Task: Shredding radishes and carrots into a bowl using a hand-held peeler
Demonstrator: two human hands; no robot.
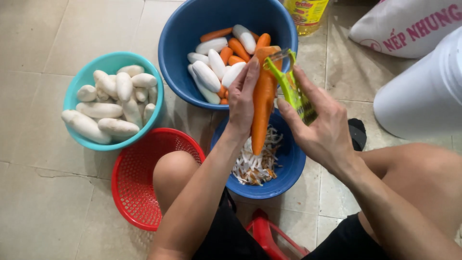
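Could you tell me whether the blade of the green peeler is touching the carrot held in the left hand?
Touching. The head view shows the green peeler, gripped by the right hand, with its blade lying against the upper end of the carrot, no gap visible.

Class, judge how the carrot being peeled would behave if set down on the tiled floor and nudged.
The carrot looks stiff: it stays straight though the left hand holds only its upper part. Its round, tapered shape suggests it would roll in a curve. Its freshly peeled surface may be a little slippery.

At top centre, a yellow-labelled oil bottle (306, 12) stands on the floor; a white sack (409, 26) with pink lettering lies upper right.
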